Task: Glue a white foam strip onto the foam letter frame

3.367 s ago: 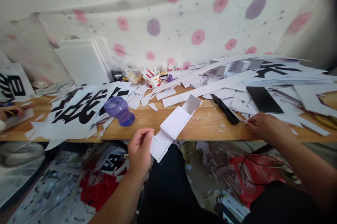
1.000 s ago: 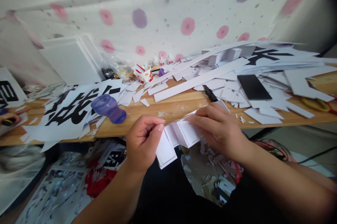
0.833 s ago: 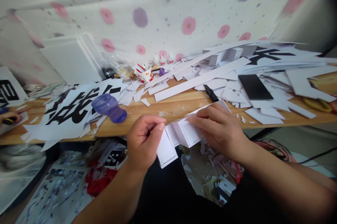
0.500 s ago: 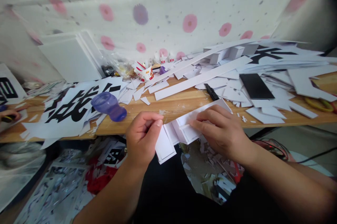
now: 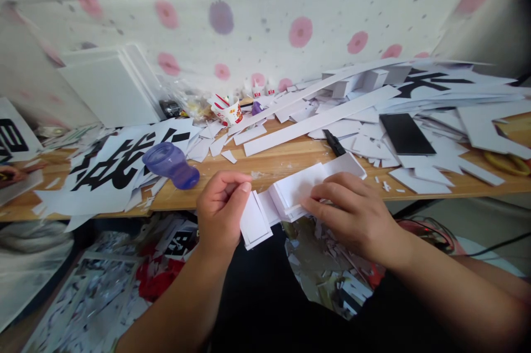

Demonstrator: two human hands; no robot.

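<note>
A folded white foam-board piece (image 5: 299, 186) with several flaps hangs over the near edge of the wooden table (image 5: 277, 164). My left hand (image 5: 219, 212) pinches the lower left flap between thumb and fingers. My right hand (image 5: 352, 214) presses its fingers on the right part of the same piece, holding it against the table edge. A black utility knife (image 5: 333, 143) lies just beyond my right hand.
A purple plastic bottle (image 5: 170, 165) lies on its side left of my hands, on white sheets with black characters (image 5: 120, 162). White strips and offcuts, a black phone (image 5: 406, 134), a paper cup (image 5: 228, 110) and yellow scissors (image 5: 504, 162) litter the table. Another person's hand (image 5: 10, 175) shows far left. Scraps cover the floor.
My right hand came from the table's right side onto the white piece. Over the last second the piece has turned flatter, its broad top face now showing; both hands stay on it.
</note>
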